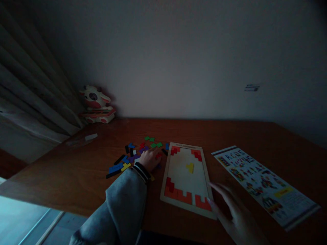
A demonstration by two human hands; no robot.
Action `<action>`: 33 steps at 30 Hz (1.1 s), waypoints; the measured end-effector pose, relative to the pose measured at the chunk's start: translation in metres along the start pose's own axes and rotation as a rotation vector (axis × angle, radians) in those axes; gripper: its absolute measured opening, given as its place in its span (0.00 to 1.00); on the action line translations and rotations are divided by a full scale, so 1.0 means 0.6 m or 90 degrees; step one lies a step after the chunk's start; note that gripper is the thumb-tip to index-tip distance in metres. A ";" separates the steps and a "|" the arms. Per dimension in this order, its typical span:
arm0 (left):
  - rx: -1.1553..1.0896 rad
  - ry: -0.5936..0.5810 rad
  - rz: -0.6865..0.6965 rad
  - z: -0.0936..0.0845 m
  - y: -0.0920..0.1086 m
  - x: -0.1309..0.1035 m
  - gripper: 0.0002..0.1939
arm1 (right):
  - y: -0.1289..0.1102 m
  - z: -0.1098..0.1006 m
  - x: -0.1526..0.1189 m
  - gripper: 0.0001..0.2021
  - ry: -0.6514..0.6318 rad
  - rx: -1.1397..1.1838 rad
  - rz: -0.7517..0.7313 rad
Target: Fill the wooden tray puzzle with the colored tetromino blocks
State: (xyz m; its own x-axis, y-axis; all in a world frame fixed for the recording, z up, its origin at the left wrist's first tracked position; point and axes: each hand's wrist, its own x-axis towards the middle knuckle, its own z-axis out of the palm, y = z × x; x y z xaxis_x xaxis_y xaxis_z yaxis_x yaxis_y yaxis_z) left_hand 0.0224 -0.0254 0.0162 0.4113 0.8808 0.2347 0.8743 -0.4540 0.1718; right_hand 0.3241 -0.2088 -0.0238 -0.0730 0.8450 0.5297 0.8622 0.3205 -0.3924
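Left hand (pixel 149 160) among tetromino pieces (pixel 116 167) left of the puzzle tray (pixel 178 168), grip unclear; right hand (pixel 236 214), fingers spread, likely steadies its right edge

On the counter (pixel 76 177), a wooden board (pixel 178 177) is lined with red pieces (pixel 176 194) at its far corners and near end, with a yellow piece (pixel 190 167) laid between. Scattered coloured pieces (pixel 116 167) at the left are partly covered by the left hand (pixel 150 159); the right hand (pixel 233 212) is held at the board's right edge, with a printed sheet (pixel 264 185) laid farther right.
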 end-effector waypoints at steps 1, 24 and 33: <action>0.001 -0.001 0.019 0.003 -0.004 -0.001 0.18 | 0.000 0.000 0.000 0.20 0.002 0.002 0.003; -0.654 -0.047 0.334 -0.011 0.105 -0.052 0.12 | -0.074 0.027 0.065 0.11 -0.020 0.250 0.062; -0.556 0.019 0.391 0.010 0.114 -0.058 0.14 | -0.074 0.023 0.061 0.13 -0.043 0.346 0.172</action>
State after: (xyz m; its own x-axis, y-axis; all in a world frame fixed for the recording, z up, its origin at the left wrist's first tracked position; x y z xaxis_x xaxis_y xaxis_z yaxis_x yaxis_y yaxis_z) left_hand 0.0692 -0.0863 0.0139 0.7015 0.4701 0.5356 0.0266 -0.7684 0.6394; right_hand 0.2763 -0.1861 0.0029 0.0650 0.9466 0.3158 0.4765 0.2486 -0.8433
